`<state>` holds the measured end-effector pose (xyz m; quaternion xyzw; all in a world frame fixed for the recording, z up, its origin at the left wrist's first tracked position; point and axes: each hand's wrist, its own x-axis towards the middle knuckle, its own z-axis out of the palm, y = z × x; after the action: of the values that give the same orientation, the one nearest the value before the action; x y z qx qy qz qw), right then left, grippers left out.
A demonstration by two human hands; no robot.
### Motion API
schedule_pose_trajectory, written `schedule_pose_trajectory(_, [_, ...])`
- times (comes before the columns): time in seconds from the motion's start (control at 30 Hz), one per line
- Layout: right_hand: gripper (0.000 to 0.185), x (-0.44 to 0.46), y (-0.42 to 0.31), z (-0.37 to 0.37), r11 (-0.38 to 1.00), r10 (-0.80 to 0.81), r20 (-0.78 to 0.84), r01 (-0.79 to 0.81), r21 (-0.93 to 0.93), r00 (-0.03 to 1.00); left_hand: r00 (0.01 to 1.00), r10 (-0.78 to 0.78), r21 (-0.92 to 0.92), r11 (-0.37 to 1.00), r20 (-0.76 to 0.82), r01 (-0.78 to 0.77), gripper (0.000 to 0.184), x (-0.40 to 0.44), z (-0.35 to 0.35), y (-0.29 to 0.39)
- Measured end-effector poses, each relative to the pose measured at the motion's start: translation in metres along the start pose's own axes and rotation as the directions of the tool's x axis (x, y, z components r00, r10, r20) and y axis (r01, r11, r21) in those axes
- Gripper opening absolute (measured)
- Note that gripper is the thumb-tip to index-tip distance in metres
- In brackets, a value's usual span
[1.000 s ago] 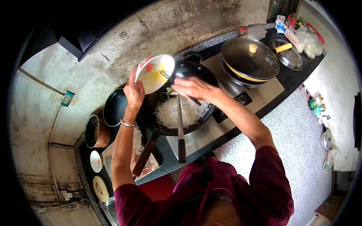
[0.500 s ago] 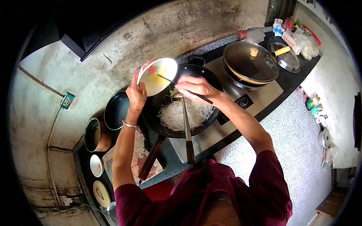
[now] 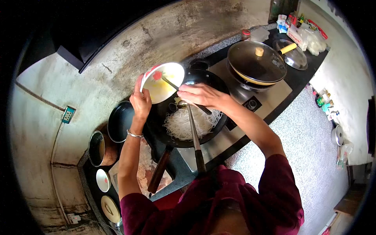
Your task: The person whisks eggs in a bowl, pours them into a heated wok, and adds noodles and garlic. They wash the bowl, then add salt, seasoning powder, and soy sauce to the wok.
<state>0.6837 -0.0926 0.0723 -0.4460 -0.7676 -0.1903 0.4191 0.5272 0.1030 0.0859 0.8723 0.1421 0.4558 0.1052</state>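
Observation:
My left hand grips the rim of a white bowl with a red flower pattern. The bowl is tilted over the far left side of a black wok, and yellow traces coat its inside. Dark chopsticks are held in my right hand, their tips inside the bowl. Below both hands, white noodles lie in the wok. A long-handled ladle rests across them, its handle over the near rim. The wok's own wooden handle points towards me.
A glass-lidded pan stands on the right burner. Beyond it lie a metal lid and plastic bags. On the left are a black pan, a brown pot, a small bowl and a round lid.
My right hand has moved slightly left, and the chopsticks now slant more steeply, with their tips still inside the bowl. The bowl stays tilted in my left hand. The whole view has shifted a little.

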Motion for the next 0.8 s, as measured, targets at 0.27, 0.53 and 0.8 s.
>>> schedule_pose_trajectory(0.27, [0.011, 0.013, -0.004, -0.014, 0.994, 0.006, -0.123, 0.008, 0.112, 0.992, 0.997, -0.056, 0.044, 0.998, 0.048, 0.054, 0.053, -0.004, -0.004, -0.007])
schedule_pose_trajectory(0.53, [0.007, 0.007, 0.002, -0.011, 0.996, -0.027, -0.191, 0.044, 0.084, 0.981, 0.998, -0.056, -0.014, 0.998, 0.006, 0.056, 0.051, -0.004, -0.005, -0.014])
schedule_pose_trajectory(0.8, [0.014, 0.003, -0.002, -0.011, 0.987, 0.043, -0.145, -0.019, 0.158, 0.989, 0.982, -0.166, 0.031, 0.986, 0.09, 0.164, 0.049, -0.004, -0.009, -0.005])
